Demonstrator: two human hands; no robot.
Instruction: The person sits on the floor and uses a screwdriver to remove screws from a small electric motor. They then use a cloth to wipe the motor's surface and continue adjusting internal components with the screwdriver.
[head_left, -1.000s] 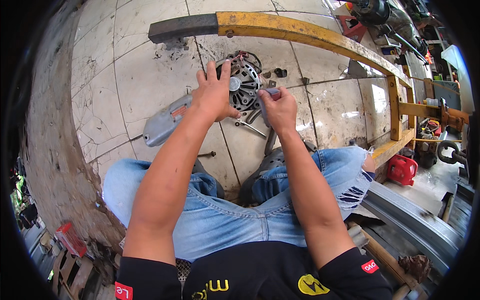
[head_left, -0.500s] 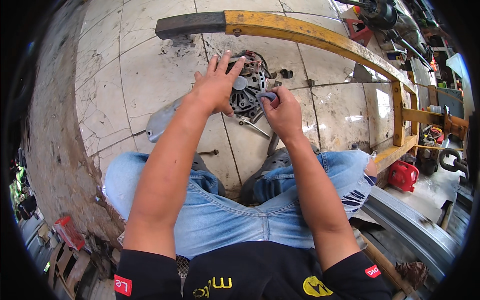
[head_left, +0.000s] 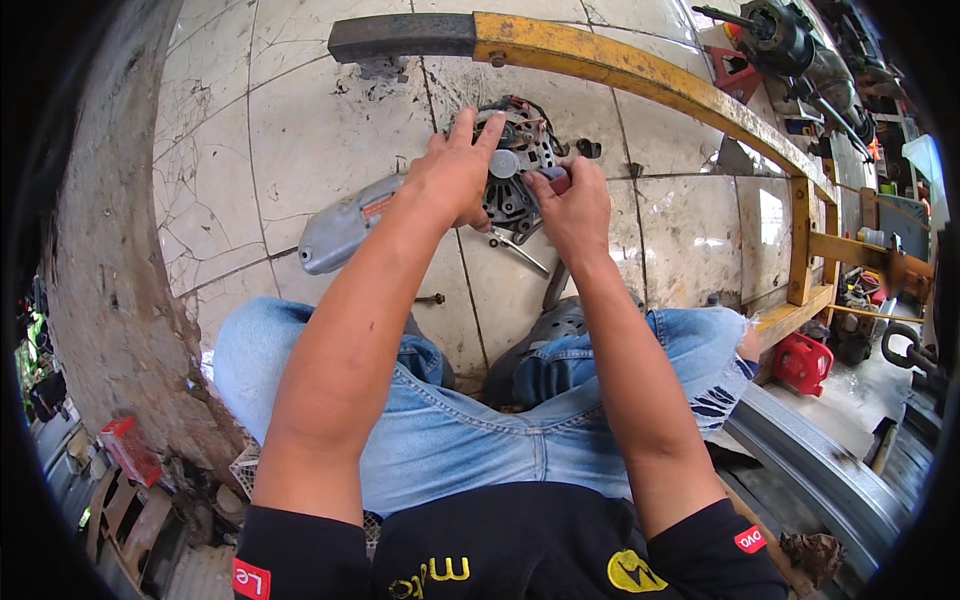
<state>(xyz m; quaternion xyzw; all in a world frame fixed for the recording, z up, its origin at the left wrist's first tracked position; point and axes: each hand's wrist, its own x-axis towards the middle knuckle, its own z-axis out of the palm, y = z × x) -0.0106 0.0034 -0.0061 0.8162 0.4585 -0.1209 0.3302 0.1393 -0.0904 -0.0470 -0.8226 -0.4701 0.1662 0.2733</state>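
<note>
In the head view, take the hub of the round slotted metal part (head_left: 508, 200) as the centre of a clock; the part lies on the tiled floor (head_left: 320, 130) in front of the person.

The left hand (head_left: 455, 183) is at nine o'clock, its grip spread, with two fingers reaching toward eleven and the thumb near the lower left edge. That hand hides the part's left side, and how firmly it presses cannot be told.

The right hand (head_left: 580, 210) is at four o'clock, its grip pinching a small dark reddish-grey pad (head_left: 556, 180) at the part's right edge. The fingers cover much of the pad, so its full shape and exact contact are hard to make out.

Wires (head_left: 530, 108) bunch at one o'clock, too tangled to trace. A grey metal cover (head_left: 340, 235) lies at eight, partly behind the left forearm. A slim metal rod (head_left: 528, 258) lies near half past five, a bolt (head_left: 432, 299) at seven. A yellow beam (head_left: 620, 65) with a dark end arches from eleven toward three, and dark machinery (head_left: 775, 45) around two blurs into the fisheye rim.
</note>
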